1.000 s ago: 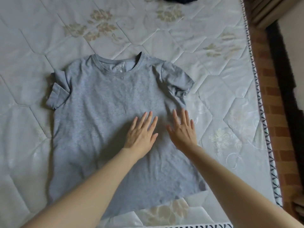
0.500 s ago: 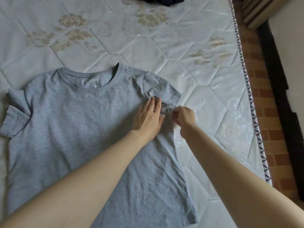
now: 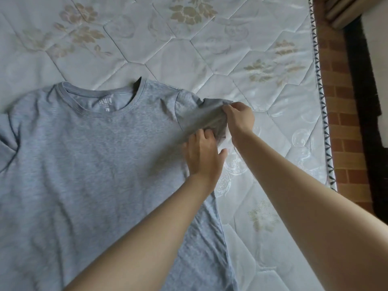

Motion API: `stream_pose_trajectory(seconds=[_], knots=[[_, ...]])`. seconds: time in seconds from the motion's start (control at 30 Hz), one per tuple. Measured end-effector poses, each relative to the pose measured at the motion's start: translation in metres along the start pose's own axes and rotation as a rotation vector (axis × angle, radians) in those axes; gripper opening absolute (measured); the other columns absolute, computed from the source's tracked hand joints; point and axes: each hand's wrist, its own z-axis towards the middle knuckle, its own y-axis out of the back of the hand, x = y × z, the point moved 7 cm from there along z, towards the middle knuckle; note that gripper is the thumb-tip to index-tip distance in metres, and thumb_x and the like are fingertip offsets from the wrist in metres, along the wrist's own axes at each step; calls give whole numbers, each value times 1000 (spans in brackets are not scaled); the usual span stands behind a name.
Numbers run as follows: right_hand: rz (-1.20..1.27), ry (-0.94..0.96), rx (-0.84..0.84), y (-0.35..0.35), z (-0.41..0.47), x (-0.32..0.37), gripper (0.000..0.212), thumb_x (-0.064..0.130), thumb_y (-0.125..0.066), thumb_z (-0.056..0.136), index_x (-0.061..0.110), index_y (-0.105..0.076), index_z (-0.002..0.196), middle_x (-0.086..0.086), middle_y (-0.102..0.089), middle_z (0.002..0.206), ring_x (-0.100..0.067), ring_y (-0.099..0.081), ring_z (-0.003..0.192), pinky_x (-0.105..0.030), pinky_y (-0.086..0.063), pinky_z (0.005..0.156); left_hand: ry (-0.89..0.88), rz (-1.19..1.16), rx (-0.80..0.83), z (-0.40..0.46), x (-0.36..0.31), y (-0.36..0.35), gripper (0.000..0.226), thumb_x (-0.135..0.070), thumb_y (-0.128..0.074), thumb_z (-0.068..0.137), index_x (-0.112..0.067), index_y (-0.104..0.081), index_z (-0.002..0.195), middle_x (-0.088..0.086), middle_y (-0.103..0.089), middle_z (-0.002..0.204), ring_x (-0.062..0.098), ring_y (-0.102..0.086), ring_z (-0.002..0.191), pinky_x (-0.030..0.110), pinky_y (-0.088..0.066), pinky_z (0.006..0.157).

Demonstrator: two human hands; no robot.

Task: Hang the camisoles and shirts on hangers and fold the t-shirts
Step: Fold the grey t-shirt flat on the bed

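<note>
Grey t-shirt (image 3: 88, 164) lies flat, front up, on the mattress (image 3: 210, 59), neck pointing away from the camera, collar with a printed label inside. Body of the shirt fills the left and centre of the view; its left edge runs out of frame, hem runs off the bottom. Right hand (image 3: 239, 118) is clamped on the cuff of the near-side sleeve (image 3: 201, 118), fingers curled round the fabric edge, sleeve lifted and pulled taut off the mattress toward the mattress edge. Sleeve fabric is motion-blurred, so the exact fold can't be read. Left hand (image 3: 203, 158) sits just below the sleeve at the armpit area, palm down on the shirt body, fingertips tucked under or into the bunched sleeve cloth, thumb out to the side over the mattress; can't tell whether it pinches the cloth or only presses it. The two hands are close, nearly touching. Mattress is white, quilted in hexagons with beige flower print and patterned piping (image 3: 323, 122) along the right edge. Beyond that edge, a brick-pattern floor (image 3: 340, 114).
</note>
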Motion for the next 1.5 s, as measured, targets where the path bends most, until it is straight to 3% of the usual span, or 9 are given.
stream_pose_trajectory(seconds=[0.13, 0.27, 0.5, 0.67, 0.9, 1.03, 1.17, 1.33, 1.5], knots=[[-35, 54, 59, -2, 13, 0, 7, 18, -58, 90, 15, -64, 87, 3, -60, 72, -19, -58, 77, -30, -44, 67, -29, 21, 35, 11, -9, -12, 48, -32, -93, 47, -11, -67, 82, 6, -66, 76, 23, -66, 68, 30, -48, 54], [-95, -38, 75, -5, 19, -18, 28, 23, -55, 92, 12, -54, 66, -3, -54, 62, -25, -54, 65, -29, -39, 54, -136, 48, -29, 20, -11, -19, 37, -18, -91, 38, -13, -62, 59, 3, -57, 53, 18, -55, 35, 17, -33, 33], [-91, -53, -31, 8, 23, -14, 28, 37, -68, 85, 15, -59, 101, 2, -60, 87, -18, -58, 81, -33, -49, 74, -409, 27, -196, -11, -14, -27, 26, -5, -77, 52, -16, -56, 64, 0, -51, 62, 16, -48, 47, 17, -20, 39], [-140, -157, -38, 22, 17, -32, 49, 51, -63, 77, 3, -65, 67, -12, -71, 71, -33, -68, 69, -43, -56, 69, -449, -28, -246, -20, -10, -25, 11, -18, -55, 80, -13, -64, 81, 3, -56, 69, 19, -53, 48, 20, -32, 36], [-1, -335, 191, 6, 9, -43, 45, 39, -79, 77, -5, -71, 82, -12, -73, 66, -28, -73, 64, -32, -51, 55, -187, 51, -65, 4, -2, -14, 37, -31, -93, 55, -13, -60, 60, 2, -51, 40, 17, -50, 27, 14, -27, 31], [17, -345, 191, 0, 6, -36, 40, 29, -83, 77, -7, -68, 84, -14, -72, 65, -25, -71, 56, -23, -48, 41, 70, -90, 222, 13, 11, -20, 32, -29, -61, 90, -12, -48, 66, 8, -65, 78, 25, -68, 78, 26, -39, 54], [-23, -339, 135, 3, 5, -31, 35, 29, -82, 78, 3, -58, 76, -13, -69, 67, -13, -56, 34, -13, -30, 31, 114, -162, 289, 11, 9, -23, 26, -25, -62, 90, -12, -48, 72, 6, -67, 89, 26, -66, 87, 27, -38, 61], [-43, -275, 8, 6, 7, -26, 26, 33, -82, 76, 12, -68, 71, -4, -67, 65, -20, -58, 52, -23, -40, 47, -128, -44, -67, -6, 6, -3, 44, -3, -84, 50, -15, -41, 48, 0, -48, 44, 18, -45, 31, 10, -4, 44], [93, -345, -58, 11, 14, -26, 21, 21, -81, 70, 6, -67, 71, -8, -67, 67, -21, -58, 54, -32, -51, 59, -274, 32, -135, -26, 6, -9, 28, -16, -89, 57, -15, -63, 68, 0, -54, 57, 16, -51, 48, 19, -25, 38]])
